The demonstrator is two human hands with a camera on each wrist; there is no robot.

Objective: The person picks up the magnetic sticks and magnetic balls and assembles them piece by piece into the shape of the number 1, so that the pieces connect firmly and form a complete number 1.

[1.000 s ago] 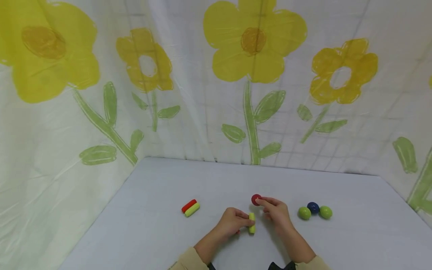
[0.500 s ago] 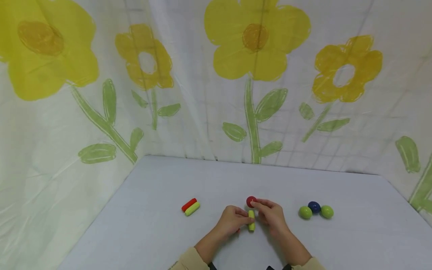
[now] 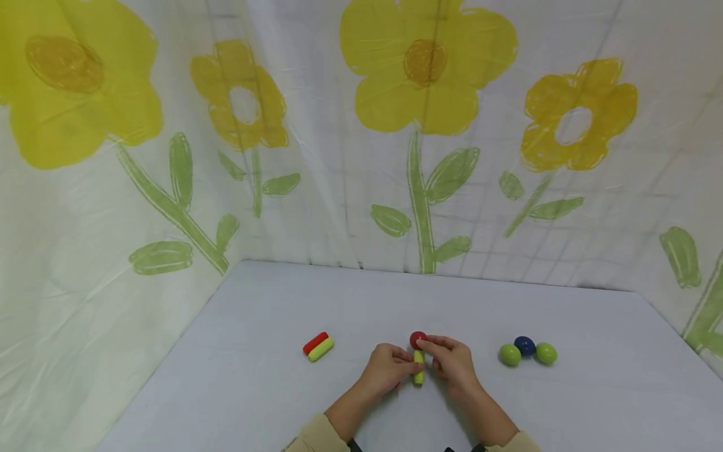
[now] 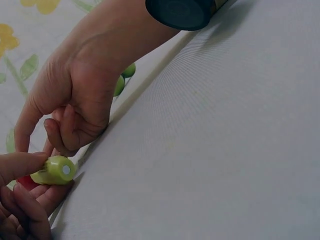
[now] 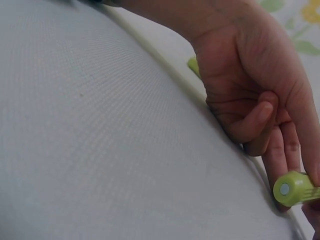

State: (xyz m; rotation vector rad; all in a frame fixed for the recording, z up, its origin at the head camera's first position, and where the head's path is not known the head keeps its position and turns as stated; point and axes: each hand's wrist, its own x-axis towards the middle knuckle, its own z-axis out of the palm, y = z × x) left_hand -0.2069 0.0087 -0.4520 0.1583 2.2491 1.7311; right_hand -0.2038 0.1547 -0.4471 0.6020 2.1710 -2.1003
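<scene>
Between thumb and fingers my left hand [image 3: 385,371] pinches a short yellow-green rod [image 3: 418,376] near the middle of the table. A pale round disc shows in the rod's near end in the left wrist view. My right hand [image 3: 456,367] pinches a red ball [image 3: 418,339] at the rod's far end. Ball and rod look in contact, though fingers partly hide the join. A small red bit [image 3: 398,386] peeks out below my left hand; most of it is hidden.
On the left of the white table [image 3: 271,301], a red rod [image 3: 315,343] and another yellow-green rod [image 3: 321,349] lie side by side. Two green balls [image 3: 510,355] and a dark blue ball [image 3: 524,346] sit grouped on the right. A flower-printed curtain [image 3: 316,188] hangs behind.
My right hand has moved left and slightly nearer with the red ball, closing the gap to the yellow-green rod. My left hand keeps its pinch and has barely moved.
</scene>
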